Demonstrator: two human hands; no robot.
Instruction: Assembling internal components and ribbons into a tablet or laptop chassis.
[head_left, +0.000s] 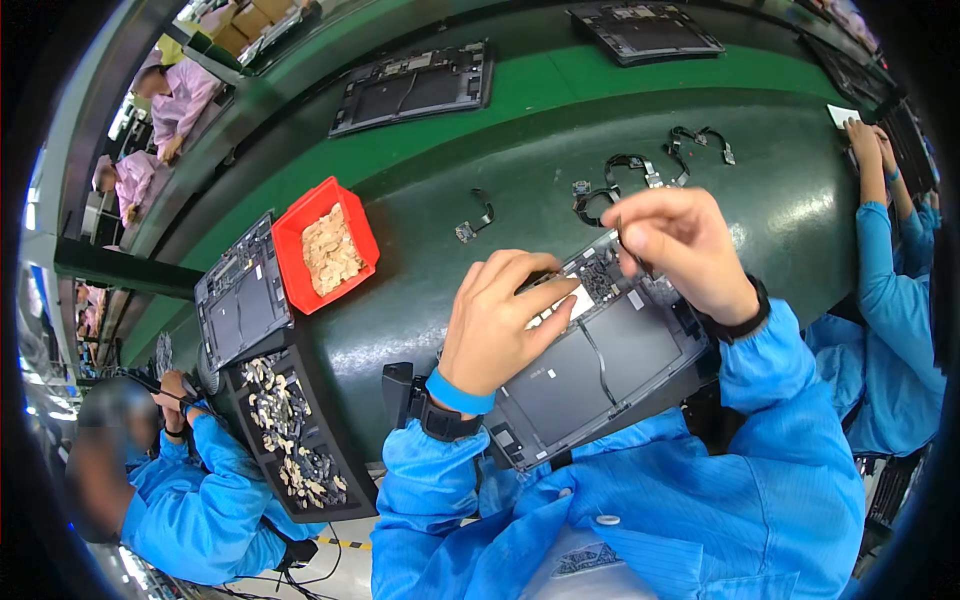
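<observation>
A dark grey laptop chassis [640,350] lies tilted in front of me at the bench's near edge. Its circuit board [597,272] and a thin black cable across its bay are exposed. My left hand [500,320] rests over the chassis's upper left part, fingers loosely stretched beside a white patch; a dark bit under the fingertips is mostly hidden. Above the upper right part, my right hand [685,250] pinches a small dark, thin piece between thumb and fingers; its kind is unclear. Several small boards with black cables [625,160] lie beyond that hand.
At left stand a red bin [290,250] of small tan pieces and a black tray [362,480] of mixed small parts. Another open chassis [245,320] lies beside the bin. More chassis [420,90] lie on the green strip behind. Co-workers sit left and right [885,290].
</observation>
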